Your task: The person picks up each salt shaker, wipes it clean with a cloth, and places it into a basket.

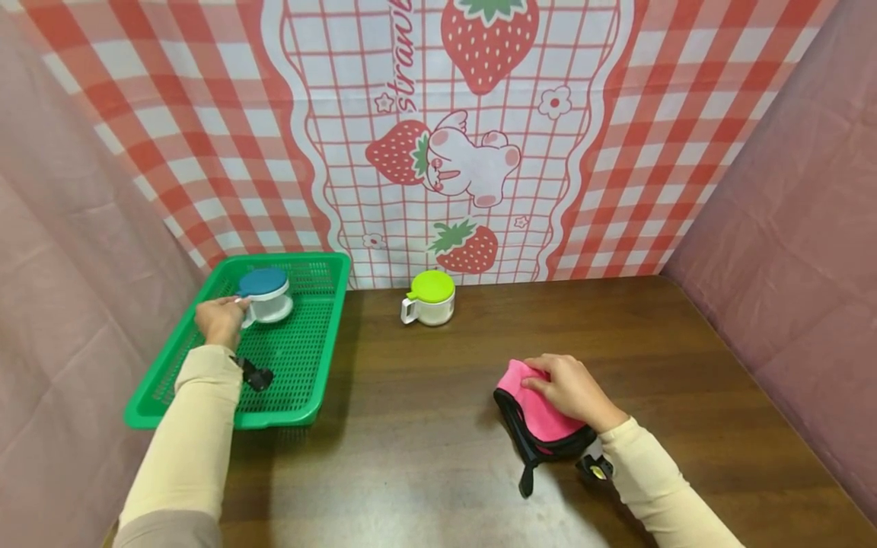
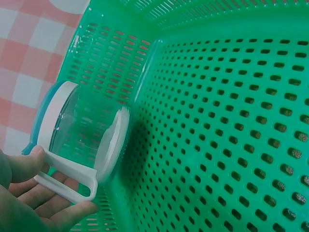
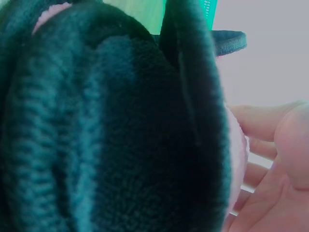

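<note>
In the head view, my left hand [image 1: 221, 320] is at the left side of a green plastic basket [image 1: 322, 365]. It grips the white handle [image 2: 72, 180] of a clear seasoning jar [image 1: 272, 306] with a blue lid [image 1: 263, 281]. The left wrist view shows white contents in the jar, tilted on its side in that view, close to the basket's wall. Over the table at the right, my right hand [image 1: 572, 388] holds a pink cloth [image 1: 541, 411] with black edging and a black loop [image 1: 526, 479]. Black fuzzy fabric [image 3: 140, 135] fills much of the right wrist view.
A second seasoning jar [image 1: 435, 310] with a lime-green lid and white handle stands at the back of the brown wooden table [image 1: 411, 426]. Behind it hangs a strawberry-print checked curtain [image 1: 473, 152]. Pink fabric [image 1: 781, 228] borders the right side.
</note>
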### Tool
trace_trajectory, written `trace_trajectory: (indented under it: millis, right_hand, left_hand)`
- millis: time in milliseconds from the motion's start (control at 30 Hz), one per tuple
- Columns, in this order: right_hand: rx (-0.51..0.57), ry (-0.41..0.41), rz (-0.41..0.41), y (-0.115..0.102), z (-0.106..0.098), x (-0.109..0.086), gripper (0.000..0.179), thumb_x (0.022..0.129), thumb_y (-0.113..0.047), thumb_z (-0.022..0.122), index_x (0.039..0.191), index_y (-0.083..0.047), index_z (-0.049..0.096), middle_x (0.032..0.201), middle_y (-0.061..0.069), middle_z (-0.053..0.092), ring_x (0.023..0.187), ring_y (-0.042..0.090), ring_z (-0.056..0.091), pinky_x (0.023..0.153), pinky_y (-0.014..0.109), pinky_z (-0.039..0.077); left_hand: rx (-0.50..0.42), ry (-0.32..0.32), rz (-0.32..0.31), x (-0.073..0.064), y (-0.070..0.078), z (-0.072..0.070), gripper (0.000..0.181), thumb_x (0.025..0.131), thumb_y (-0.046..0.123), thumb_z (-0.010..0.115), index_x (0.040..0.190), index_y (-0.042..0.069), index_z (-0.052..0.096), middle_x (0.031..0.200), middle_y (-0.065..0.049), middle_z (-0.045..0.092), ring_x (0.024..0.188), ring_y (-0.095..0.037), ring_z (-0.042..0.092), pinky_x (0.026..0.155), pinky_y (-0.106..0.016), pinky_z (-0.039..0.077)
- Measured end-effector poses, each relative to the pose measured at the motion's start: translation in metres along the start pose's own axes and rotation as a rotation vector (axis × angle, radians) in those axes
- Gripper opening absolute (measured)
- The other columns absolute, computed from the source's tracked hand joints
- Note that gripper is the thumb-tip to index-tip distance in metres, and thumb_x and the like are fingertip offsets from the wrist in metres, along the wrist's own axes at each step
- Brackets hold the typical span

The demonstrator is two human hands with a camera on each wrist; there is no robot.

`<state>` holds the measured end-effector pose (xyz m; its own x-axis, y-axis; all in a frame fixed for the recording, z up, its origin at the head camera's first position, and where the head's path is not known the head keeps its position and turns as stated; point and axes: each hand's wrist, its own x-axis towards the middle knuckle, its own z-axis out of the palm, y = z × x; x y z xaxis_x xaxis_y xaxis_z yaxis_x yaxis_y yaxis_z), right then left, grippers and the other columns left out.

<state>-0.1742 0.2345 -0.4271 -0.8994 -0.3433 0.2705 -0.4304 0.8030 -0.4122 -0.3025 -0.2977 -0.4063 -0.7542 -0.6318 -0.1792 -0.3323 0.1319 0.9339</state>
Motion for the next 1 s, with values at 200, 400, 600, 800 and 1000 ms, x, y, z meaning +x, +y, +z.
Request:
trace_trajectory:
  millis: [200,400,600,800,1000]
  right_hand:
    - [0.000,-0.003,0.010,0.000,0.003,-0.002,0.024,0.079,-0.015,0.079,0.101,-0.005,0.076,0.083,0.004,0.073,0.070,0.011,0.059,0.060,0.026,0.044]
    - [-0.002,0.003,0.006,0.001,0.004,-0.002,0.024,0.079,-0.015,0.079,0.100,-0.005,0.076,0.083,0.004,0.073,0.070,0.012,0.060,0.060,0.027,0.045]
    - [-0.014,0.011,-0.004,0.000,0.003,-0.001,0.024,0.079,-0.016,0.079,0.100,-0.005,0.075,0.082,0.004,0.072,0.069,0.012,0.060,0.061,0.027,0.045]
    - [-0.025,0.010,0.000,0.000,0.003,-0.001,0.024,0.079,-0.016,0.079,0.101,-0.005,0.075,0.078,0.002,0.070,0.065,0.009,0.054,0.058,0.025,0.041]
    - [-0.024,0.011,-0.003,0.000,0.002,-0.002,0.024,0.079,-0.016,0.079,0.101,-0.005,0.075,0.075,0.000,0.068,0.063,0.007,0.049,0.057,0.023,0.038]
  left_hand:
    - [-0.005,0.007,-0.027,0.001,-0.005,-0.003,0.039,0.087,0.010,0.069,0.124,-0.002,0.063,0.051,0.021,0.045,0.052,-0.001,0.045,0.046,-0.017,0.039]
    - [0.049,0.028,-0.031,0.004,-0.007,-0.004,0.042,0.087,0.014,0.069,0.126,0.000,0.063,0.058,0.019,0.044,0.062,-0.005,0.051,0.058,-0.018,0.047]
    - [0.111,0.071,-0.006,0.003,-0.009,-0.005,0.041,0.087,0.012,0.069,0.125,-0.002,0.063,0.073,0.002,0.062,0.125,-0.029,0.053,0.111,-0.033,0.039]
    - [0.215,0.077,0.029,0.000,-0.010,-0.005,0.041,0.091,0.017,0.065,0.127,-0.002,0.062,0.134,-0.022,0.058,0.135,-0.037,0.044,0.116,-0.038,0.033]
    - [0.256,0.074,0.008,0.000,-0.011,-0.006,0.041,0.092,0.018,0.061,0.131,0.003,0.060,0.141,-0.022,0.052,0.138,-0.039,0.040,0.117,-0.040,0.030]
